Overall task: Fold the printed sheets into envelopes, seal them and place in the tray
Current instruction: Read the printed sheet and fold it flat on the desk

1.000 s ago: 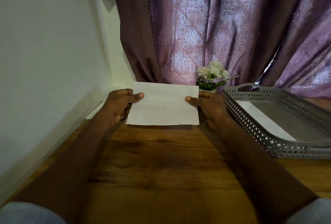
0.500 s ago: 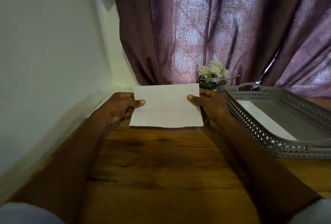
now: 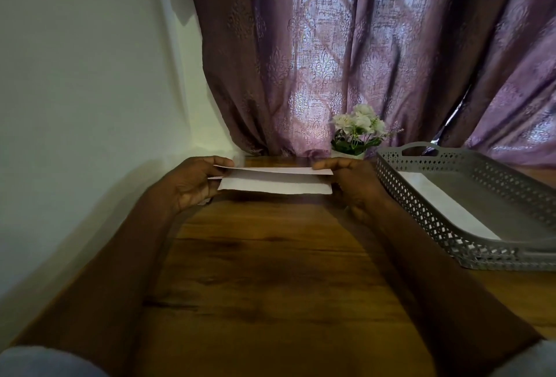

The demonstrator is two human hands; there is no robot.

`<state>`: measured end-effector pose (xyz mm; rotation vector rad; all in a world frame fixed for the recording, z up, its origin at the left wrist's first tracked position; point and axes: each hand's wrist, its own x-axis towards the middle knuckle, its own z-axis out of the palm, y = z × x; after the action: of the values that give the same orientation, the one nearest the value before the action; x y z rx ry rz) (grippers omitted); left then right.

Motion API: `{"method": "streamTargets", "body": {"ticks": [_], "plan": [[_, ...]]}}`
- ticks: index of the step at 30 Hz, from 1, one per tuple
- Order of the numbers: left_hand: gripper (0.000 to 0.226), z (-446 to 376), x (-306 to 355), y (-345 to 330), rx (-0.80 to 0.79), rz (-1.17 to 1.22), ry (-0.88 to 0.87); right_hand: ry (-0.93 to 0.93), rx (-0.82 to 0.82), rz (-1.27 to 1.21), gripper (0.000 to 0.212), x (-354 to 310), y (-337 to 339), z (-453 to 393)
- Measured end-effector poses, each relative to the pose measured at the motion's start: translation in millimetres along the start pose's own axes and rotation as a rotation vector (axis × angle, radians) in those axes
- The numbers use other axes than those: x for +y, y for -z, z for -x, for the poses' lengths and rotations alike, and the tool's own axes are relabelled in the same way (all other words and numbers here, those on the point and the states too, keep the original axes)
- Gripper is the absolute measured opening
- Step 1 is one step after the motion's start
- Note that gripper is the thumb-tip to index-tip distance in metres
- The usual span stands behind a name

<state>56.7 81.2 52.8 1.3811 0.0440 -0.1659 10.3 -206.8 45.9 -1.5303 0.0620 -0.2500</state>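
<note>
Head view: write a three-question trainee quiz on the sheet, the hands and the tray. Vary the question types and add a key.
1. True or false: the left hand and the right hand each pinch one end of the sheet.
2. Where does the tray stand relative to the sheet? A) on the person's left B) on the person's right C) under it
3. Fill in: white paper already lies in the ____.

Key
1. True; the top flap is bent over toward the person, above the table.
2. B
3. tray; the white paper lies along its near-left side.
</note>
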Motion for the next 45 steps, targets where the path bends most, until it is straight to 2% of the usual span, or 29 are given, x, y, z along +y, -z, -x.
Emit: {"method": "streamTargets", "body": {"ticks": [3,6,9,11,12,14,16,19,23,25,28,33,41,43,45], "plan": [[0.029,8,8,4,0.019,-0.156,0.077,-0.059,-0.033,0.003,0.025,-3,-2,3],[0.025,19,13,5,0.054,-0.564,0.091,-0.12,-0.067,0.072,0.015,-7,-4,5],[0.02,18,12,2,0.104,-1.194,-0.18,-0.102,-0.103,0.23,0.018,-6,-7,7],[0.013,19,7,-11,0.152,-1.416,-0.375,0.008,-0.097,0.46,0.026,-2,-10,10],[0.012,18,4,-19,0.129,-1.42,-0.441,0.085,-0.083,0.566,0.031,0,-13,12],[0.016,15,-6,-35,0.029,-1.391,-0.513,0.267,-0.055,0.758,0.028,4,-19,17],[0.021,12,-20,-48,-0.126,-1.418,-0.494,0.417,-0.019,0.899,0.024,9,-26,21],[0.016,4,-43,-55,-0.277,-1.442,-0.428,0.533,-0.062,0.918,0.035,22,-39,22],[0.04,2,-66,-54,-0.213,-1.427,-0.441,0.507,-0.356,0.979,0.039,48,-46,25],[0.047,3,-73,-53,-0.148,-1.495,-0.436,0.479,-0.424,1.069,0.037,55,-48,25],[0.057,9,-75,-51,-0.107,-1.59,-0.374,0.458,-0.426,1.172,0.04,55,-48,23],[0.058,32,-73,-43,-0.079,-1.619,-0.329,0.373,-0.473,1.33,0.054,51,-50,26],[0.059,70,-72,-6,-0.035,-1.614,-0.25,0.317,-0.486,1.335,0.057,45,-49,33],[0.059,76,-76,-1,0.015,-1.603,-0.273,0.338,-0.473,1.322,0.055,46,-47,33],[0.058,80,-78,0,0.041,-1.575,-0.371,0.395,-0.434,1.284,0.054,48,-45,33]]}}
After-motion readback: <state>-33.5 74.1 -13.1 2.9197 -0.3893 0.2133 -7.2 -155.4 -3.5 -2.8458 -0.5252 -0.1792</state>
